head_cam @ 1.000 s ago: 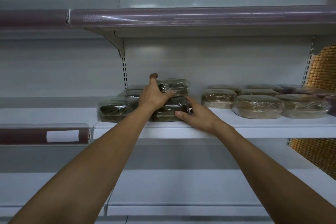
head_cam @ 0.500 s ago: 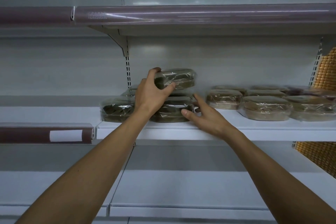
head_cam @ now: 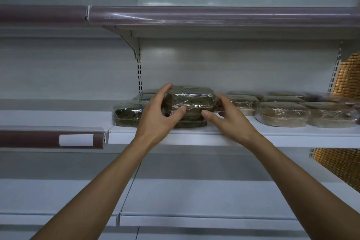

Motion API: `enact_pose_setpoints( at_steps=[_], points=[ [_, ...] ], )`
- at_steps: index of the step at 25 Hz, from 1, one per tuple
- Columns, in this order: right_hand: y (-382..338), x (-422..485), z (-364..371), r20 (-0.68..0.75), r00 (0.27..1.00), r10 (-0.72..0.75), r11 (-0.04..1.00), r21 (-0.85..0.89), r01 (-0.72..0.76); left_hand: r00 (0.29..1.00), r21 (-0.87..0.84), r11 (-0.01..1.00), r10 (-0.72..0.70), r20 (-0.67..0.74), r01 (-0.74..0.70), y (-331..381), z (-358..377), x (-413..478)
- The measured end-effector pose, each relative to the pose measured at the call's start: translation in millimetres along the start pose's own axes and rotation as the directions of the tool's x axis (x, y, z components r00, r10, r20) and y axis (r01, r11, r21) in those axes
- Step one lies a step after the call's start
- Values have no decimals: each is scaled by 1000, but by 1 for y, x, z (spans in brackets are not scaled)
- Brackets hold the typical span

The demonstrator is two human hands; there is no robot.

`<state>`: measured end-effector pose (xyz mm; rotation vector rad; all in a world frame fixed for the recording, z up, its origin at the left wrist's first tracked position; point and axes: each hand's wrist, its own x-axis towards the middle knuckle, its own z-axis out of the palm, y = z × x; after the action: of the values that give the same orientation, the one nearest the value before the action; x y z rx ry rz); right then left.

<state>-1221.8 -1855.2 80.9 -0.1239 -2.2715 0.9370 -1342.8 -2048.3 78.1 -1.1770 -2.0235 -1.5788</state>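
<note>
Left hand [head_cam: 155,115] and right hand [head_cam: 228,121] grip a dark wrapped pack [head_cam: 191,97] above the stack on the white shelf [head_cam: 272,132]; tan wrapped packs [head_cam: 282,114] lie to the right

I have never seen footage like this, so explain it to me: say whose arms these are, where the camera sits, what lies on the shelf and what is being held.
No machine here: these are a person's two bare arms, filmed by one wide-angle camera worn on the head, looking forward and down. It faces a white shop shelf. On it lie flat packs wrapped in clear film: dark green packs on the left, light brown packs on the right. The left hand and the right hand grip the top dark pack at its two ends, thumbs in front, above another dark pack of the stack.
</note>
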Motion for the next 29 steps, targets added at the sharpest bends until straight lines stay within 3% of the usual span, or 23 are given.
enact_pose_setpoints(
  at_steps=[12,22,29],
  points=[
    [-35,-96,12,124,992,-21,991,-127,37,997,-6,998,-58,42,58,9,-19,-114],
    [-1,-131,59,228,972,56,982,-188,-13,968,129,973,-207,140,189,-23,-22,-154],
    [45,-147,95,291,943,162,967,-237,-93,897,166,932,-356,262,322,-74,0,-181]
  ],
)
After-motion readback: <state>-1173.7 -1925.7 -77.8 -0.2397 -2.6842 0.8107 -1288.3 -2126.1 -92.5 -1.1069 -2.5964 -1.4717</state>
